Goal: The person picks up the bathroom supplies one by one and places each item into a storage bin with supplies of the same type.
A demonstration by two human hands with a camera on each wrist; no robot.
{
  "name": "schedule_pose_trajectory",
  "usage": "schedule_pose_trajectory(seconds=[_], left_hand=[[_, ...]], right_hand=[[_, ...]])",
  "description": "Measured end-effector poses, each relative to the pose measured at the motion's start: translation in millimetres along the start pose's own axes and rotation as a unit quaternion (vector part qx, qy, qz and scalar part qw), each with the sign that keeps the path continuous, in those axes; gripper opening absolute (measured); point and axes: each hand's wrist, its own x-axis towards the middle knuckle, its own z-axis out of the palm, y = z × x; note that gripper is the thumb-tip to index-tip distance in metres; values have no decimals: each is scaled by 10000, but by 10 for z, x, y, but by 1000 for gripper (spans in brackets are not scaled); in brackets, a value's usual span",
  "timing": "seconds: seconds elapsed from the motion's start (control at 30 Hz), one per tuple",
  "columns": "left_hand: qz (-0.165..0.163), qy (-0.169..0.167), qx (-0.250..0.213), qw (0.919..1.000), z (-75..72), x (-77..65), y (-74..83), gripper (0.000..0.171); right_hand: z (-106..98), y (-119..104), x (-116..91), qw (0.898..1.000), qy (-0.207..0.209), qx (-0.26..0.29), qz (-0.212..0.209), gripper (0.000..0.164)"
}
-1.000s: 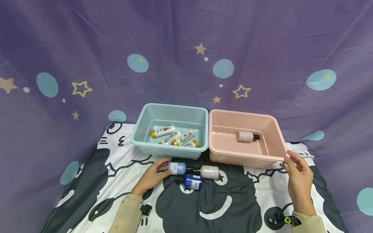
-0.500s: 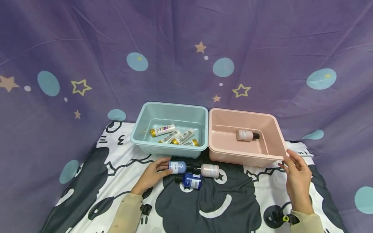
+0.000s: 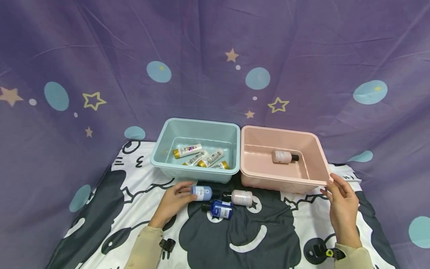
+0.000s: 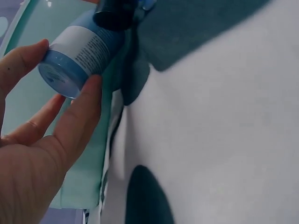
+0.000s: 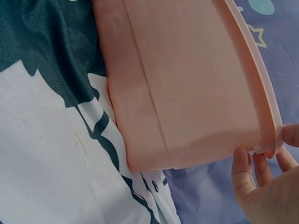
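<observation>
My left hand point(image 3: 170, 204) pinches the base end of a light blue bottle point(image 3: 202, 193) between thumb and fingers. In the left wrist view that bottle point(image 4: 84, 51) shows a pale label, and its black cap points away from the hand. Close beside it lie a pale pink bottle point(image 3: 242, 197) and a dark blue bottle point(image 3: 221, 210), both with black caps. At the right, my right hand point(image 3: 343, 211) holds the near right corner of the pink bin point(image 3: 285, 182). The right wrist view has the thumb over the rim and the fingers below it. One pink bottle point(image 3: 282, 157) lies inside this bin.
A light blue-green bin point(image 3: 195, 172) stands left of the pink one, their sides close together. Several white tubes point(image 3: 188, 150) with gold caps lie in it. A black-and-white patterned cloth point(image 3: 255, 235) covers the table, and a purple curtain point(image 3: 208, 33) hangs behind.
My left hand has drawn slightly to the left, and the light blue bottle has shifted a little left with it. The right hand keeps its hold on the pink bin's corner.
</observation>
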Motion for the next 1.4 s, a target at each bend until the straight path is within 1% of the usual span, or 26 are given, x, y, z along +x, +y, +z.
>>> schedule_pose_trajectory(seconds=[0.13,0.2,0.3,0.43,0.6,0.73,0.9,1.13,1.27,1.4], left_hand=[[-47,-127,-397,9991,-24,-36,50,61],[-74,-230,-593,9979,-20,-60,102,62],[-27,-374,-812,9960,2,-102,212,63],[172,-548,-995,9934,59,-158,406,60],[430,-650,-824,9935,179,-202,720,57],[662,-765,-754,9920,301,-170,987,56],[1013,-1001,-695,9874,470,-4,1262,54],[1238,-1409,-606,9804,795,365,1536,52],[1260,-1583,-640,9772,1014,601,1672,54],[1129,-1678,-757,9764,1258,841,1815,52]], right_hand=[[-4,3,5,9999,77,-96,4,33],[-5,5,4,9999,93,-108,3,33],[-5,14,5,9999,97,-89,10,33],[-3,23,1,9999,112,-121,39,32],[-7,35,4,9998,124,-155,39,33],[-11,33,12,9998,129,-139,30,32],[-10,33,13,9998,123,-127,34,33],[-2,28,1,9998,128,-130,42,34],[3,19,6,9998,135,-137,51,35],[7,12,11,9998,120,-135,70,35]])
